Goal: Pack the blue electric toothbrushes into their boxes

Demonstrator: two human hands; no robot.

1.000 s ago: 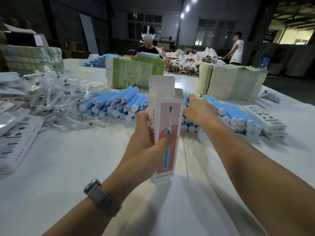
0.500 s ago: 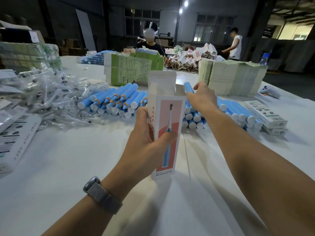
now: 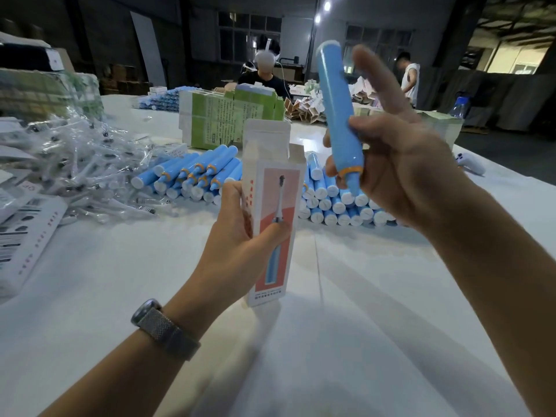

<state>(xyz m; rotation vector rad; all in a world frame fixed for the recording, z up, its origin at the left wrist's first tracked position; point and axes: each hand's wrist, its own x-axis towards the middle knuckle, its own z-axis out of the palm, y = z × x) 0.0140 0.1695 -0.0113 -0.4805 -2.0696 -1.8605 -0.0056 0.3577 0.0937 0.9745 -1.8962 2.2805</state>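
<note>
Left hand: gripping an upright toothbrush box above the near part of the white table, thumb across the printed pink front, top flap raised and the mouth open. Metal-mesh watch on that wrist.

Right hand: holding one blue toothbrush handle in the air, right of the box and just above its open top, well clear of the table. Handle nearly upright, orange ring and narrow end pointing down, blunt end up. Thumb and lower fingers curled round the handle; upper fingers spread loose and blurred.

Behind the box, on the far side: two stacks of blue toothbrush handles, left stack and right stack, white end caps facing near.

Far left: heap of clear-wrapped brush heads. Left edge: flat white printed cartons. Beyond the stacks: bundle of green folded boxes. Far side of table: seated person; standing person at far right
</note>
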